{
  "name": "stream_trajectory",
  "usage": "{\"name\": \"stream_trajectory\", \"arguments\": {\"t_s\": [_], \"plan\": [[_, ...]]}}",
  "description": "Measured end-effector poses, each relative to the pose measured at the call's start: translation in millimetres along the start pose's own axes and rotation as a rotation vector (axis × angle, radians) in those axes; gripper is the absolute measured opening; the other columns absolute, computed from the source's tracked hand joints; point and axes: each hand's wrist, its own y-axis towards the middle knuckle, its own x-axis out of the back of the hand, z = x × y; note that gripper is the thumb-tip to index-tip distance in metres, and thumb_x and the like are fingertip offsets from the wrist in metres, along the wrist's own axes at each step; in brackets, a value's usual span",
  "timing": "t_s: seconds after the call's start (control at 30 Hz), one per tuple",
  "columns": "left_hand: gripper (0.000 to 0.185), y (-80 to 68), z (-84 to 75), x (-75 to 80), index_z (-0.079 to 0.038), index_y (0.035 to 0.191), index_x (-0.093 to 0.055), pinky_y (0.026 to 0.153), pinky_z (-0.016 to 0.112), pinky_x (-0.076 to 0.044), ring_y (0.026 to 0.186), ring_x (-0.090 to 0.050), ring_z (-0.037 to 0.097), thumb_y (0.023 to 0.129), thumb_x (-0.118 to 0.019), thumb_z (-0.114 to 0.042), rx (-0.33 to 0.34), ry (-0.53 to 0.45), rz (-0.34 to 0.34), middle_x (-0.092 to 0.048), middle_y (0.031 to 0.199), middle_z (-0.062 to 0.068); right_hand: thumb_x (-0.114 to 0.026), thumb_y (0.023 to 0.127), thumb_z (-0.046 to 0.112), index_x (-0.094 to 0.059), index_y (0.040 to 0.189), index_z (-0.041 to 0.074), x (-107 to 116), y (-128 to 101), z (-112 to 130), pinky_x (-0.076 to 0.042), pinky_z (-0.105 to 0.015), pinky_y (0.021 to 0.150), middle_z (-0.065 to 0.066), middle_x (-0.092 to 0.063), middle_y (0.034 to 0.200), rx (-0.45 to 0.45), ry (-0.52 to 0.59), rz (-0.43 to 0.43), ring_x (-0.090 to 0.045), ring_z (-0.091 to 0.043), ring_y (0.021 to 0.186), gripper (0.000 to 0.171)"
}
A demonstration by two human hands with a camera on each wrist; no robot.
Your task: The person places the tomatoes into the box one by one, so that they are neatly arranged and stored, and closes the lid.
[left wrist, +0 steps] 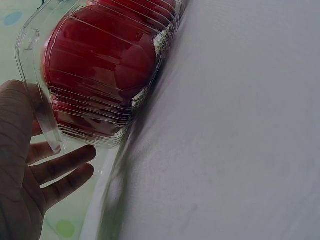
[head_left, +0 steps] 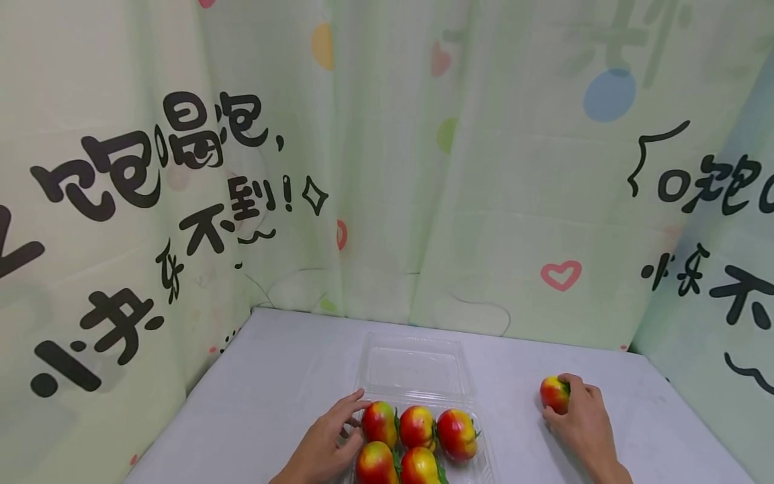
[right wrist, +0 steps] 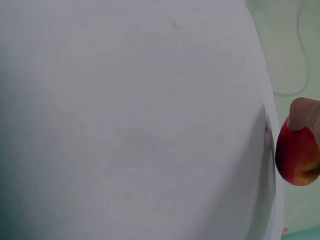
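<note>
Covering the bench (head_left: 272, 376), a pale cloth bears a clear clamshell tray (head_left: 417, 376) at the front edge, lid flat so its five peaches (head_left: 417, 427) stay reachable; the left hand (head_left: 329, 444) steadies its left rim with relaxed fingers, while the right hand (head_left: 580, 420) grasps a sixth peach (head_left: 553, 394) near the right edge

Black Chinese characters are printed on the curtain (head_left: 181, 202); "不到!" and "快乐" can be read at the left.

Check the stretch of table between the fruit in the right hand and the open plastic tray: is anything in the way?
Nothing visible lies there. Bare table separates the loose fruit, gripped by the right hand, from the tray.
</note>
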Motion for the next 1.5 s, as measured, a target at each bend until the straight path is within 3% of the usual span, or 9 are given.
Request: {"name": "stream_trajectory", "arguments": {"t_s": [0.63,1.5], "plan": [[0.04,-0.2,0.3,-0.7,-0.018,0.131,-0.056,0.074,0.019,-0.053,0.089,-0.06,0.003,0.091,-0.056,-0.015,-0.01,0.01,-0.006,-0.046,0.144,0.011,-0.08,0.067,0.013,-0.039,0.128,-0.004,9,-25,18,-0.044,-0.061,0.088,-0.034,-0.04,0.118,0.009,0.014,-0.043,-0.043,-0.049,0.104,0.076],[0.041,-1.0,0.3,-0.4,-0.019,0.132,-0.055,0.073,0.02,-0.053,0.089,-0.06,0.004,0.091,-0.054,-0.014,-0.021,0.002,-0.006,-0.046,0.144,0.012,-0.083,0.064,0.015,-0.045,0.128,-0.001,24,-59,60,-0.053,-0.054,0.079,-0.028,-0.046,0.114,0.116,0.047,-0.062,-0.047,-0.042,0.099,0.076]]}}
